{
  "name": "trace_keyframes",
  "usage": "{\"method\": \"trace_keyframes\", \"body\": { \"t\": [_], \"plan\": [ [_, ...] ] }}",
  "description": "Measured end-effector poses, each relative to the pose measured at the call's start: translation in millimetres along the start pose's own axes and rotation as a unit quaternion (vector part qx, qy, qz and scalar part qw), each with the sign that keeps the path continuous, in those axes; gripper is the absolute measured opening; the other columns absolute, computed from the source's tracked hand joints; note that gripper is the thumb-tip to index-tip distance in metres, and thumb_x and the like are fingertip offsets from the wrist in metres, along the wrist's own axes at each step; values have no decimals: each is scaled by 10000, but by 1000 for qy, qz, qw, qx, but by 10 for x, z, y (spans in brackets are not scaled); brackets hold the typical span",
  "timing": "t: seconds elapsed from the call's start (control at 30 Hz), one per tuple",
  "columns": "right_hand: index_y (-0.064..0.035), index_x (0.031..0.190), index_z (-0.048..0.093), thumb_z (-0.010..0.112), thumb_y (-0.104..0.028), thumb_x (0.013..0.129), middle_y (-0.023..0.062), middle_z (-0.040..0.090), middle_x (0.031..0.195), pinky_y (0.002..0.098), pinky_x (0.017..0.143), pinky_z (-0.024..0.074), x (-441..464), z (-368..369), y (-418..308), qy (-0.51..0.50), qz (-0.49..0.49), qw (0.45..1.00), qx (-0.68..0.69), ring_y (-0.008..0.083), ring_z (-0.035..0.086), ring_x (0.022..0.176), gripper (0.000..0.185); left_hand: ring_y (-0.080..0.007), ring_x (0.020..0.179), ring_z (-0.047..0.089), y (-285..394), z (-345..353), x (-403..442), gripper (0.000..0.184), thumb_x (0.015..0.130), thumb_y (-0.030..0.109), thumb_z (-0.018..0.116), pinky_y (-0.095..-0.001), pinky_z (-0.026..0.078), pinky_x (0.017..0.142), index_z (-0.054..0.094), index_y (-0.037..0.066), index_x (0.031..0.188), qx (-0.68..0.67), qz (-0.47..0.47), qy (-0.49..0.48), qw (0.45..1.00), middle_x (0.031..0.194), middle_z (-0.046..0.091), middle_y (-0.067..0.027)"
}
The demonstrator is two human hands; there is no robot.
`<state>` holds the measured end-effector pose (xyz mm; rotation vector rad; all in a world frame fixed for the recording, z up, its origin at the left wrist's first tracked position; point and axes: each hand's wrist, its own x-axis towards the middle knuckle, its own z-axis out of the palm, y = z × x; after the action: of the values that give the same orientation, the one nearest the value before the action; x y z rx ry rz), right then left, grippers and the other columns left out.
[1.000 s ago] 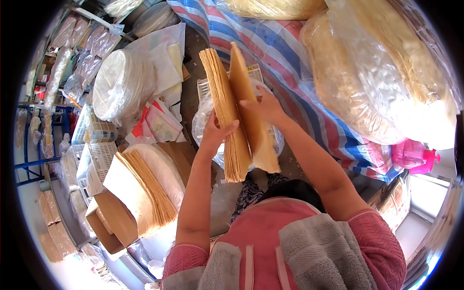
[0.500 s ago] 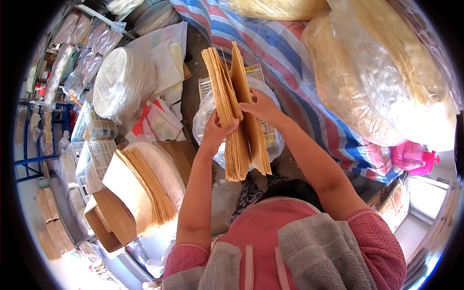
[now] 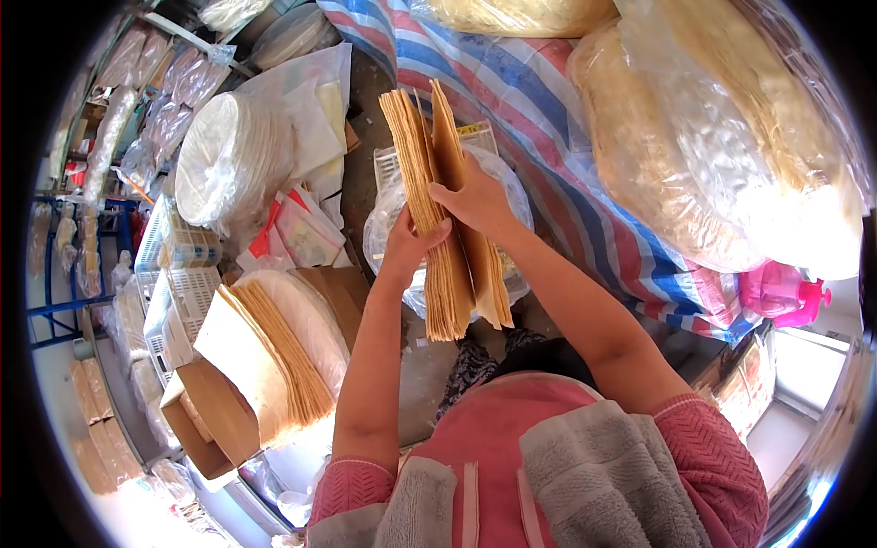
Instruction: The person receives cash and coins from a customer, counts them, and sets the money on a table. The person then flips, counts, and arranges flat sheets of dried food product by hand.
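Note:
A thick stack of thin tan sheets (image 3: 446, 290) with rough edges stands on edge in front of me, over a plastic-wrapped basket (image 3: 388, 173). My left hand (image 3: 411, 245) is wrapped round the stack's left side, its thumb lying across the top edges. On the other side, my right hand (image 3: 475, 199) grips the right part of the stack, with its thumb reaching over the edges. A gap runs between the thick left bundle and the sheets on the right. Most of the fingers of both hands are hidden.
To the left, another stack of tan sheets (image 3: 274, 342) leans by a cardboard box (image 3: 206, 411). Behind it sits a wrapped pile of white round sheets (image 3: 228, 155). Striped tarpaulin (image 3: 548, 137) and large bagged bundles (image 3: 658, 137) fill the right, near a pink bottle (image 3: 776, 292).
My right hand has shifted left, its thumb now farther over the edges towards the left bundle. The right-hand sheets lean slightly closer to that bundle at the top. My left hand stays in place.

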<state>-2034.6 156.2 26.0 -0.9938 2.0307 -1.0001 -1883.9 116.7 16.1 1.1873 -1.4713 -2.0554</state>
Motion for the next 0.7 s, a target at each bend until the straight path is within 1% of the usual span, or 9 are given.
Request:
{"method": "trace_keyframes", "body": {
  "t": [0.07, 0.13, 0.23, 0.33, 0.43, 0.53, 0.57, 0.67, 0.7],
  "plan": [
    [54, 1318, 308, 653, -507, 696, 250, 525, 1180, 370, 932, 392, 12, 24, 25, 7, -21, 1000, 1, 352, 518, 1101, 906, -91, 878, 549, -12, 5, 14, 595, 769, 219, 719, -246, 454, 733, 424, 74, 1265, 12, 16, 7, 1000, 1005, 550, -6],
    [46, 1318, 319, 660, -553, 684, 245, 531, 1174, 370, 927, 399, 66, 62, 113, 26, -54, 998, -9, 350, 522, 1098, 936, -98, 894, 551, 9, 0, 1, 601, 765, 216, 721, -258, 462, 734, 422, 81, 1269, 9, 7, 1, 1000, 1025, 547, -11],
    [56, 1306, 346, 689, -542, 674, 237, 539, 1169, 363, 908, 419, 123, 34, 186, -19, -29, 999, 26, 322, 533, 1093, 935, -103, 907, 552, 10, -9, 1, 614, 764, 217, 723, -271, 469, 729, 415, 90, 1279, -1, 7, -11, 1000, 1048, 542, -15],
    [56, 1289, 383, 715, -484, 678, 227, 547, 1164, 351, 888, 434, 156, 32, 250, -30, -29, 995, 95, 294, 545, 1081, 881, -110, 912, 554, 22, -16, -14, 628, 763, 222, 723, -276, 472, 731, 407, 96, 1291, -6, 5, -13, 1000, 1069, 536, -16],
    [46, 1296, 387, 729, -441, 686, 219, 548, 1170, 346, 888, 435, 177, 6, 279, -37, -13, 995, 91, 272, 550, 1072, 852, -123, 919, 557, 50, -7, -32, 642, 759, 226, 726, -283, 475, 735, 402, 99, 1298, -2, 0, -10, 1000, 1088, 531, -17],
    [51, 1269, 414, 699, -416, 695, 228, 552, 1158, 349, 891, 432, 203, 5, 289, -23, -17, 996, 88, 293, 552, 1068, 792, -134, 923, 560, 47, -7, -32, 646, 755, 225, 730, -293, 480, 736, 403, 101, 1297, -8, -2, -10, 1000, 1094, 532, -20],
    [59, 1260, 411, 685, -401, 692, 234, 558, 1139, 357, 888, 433, 210, 0, 287, -18, -19, 997, 67, 309, 555, 1056, 781, -136, 924, 560, 43, -7, -28, 645, 754, 224, 732, -296, 482, 736, 404, 102, 1296, -11, -2, -11, 1000, 1095, 534, -21],
    [70, 1236, 407, 646, -363, 682, 246, 577, 1082, 382, 872, 437, 184, -48, 62, 4, -19, 1000, 18, 351, 565, 1015, 742, -139, 936, 561, 48, -5, 1, 642, 752, 152, 708, -294, 477, 743, 387, 95, 1304, -1, 1, -16, 1000, 1091, 543, -29],
    [63, 1228, 407, 633, -352, 677, 246, 583, 1061, 393, 863, 440, 218, -12, 10, 19, -15, 1000, 9, 363, 568, 997, 726, -149, 918, 572, 66, 8, 24, 658, 751, 130, 692, -293, 474, 757, 358, 77, 1316, 2, 22, -7, 1000, 1073, 558, -44]
  ]
}}
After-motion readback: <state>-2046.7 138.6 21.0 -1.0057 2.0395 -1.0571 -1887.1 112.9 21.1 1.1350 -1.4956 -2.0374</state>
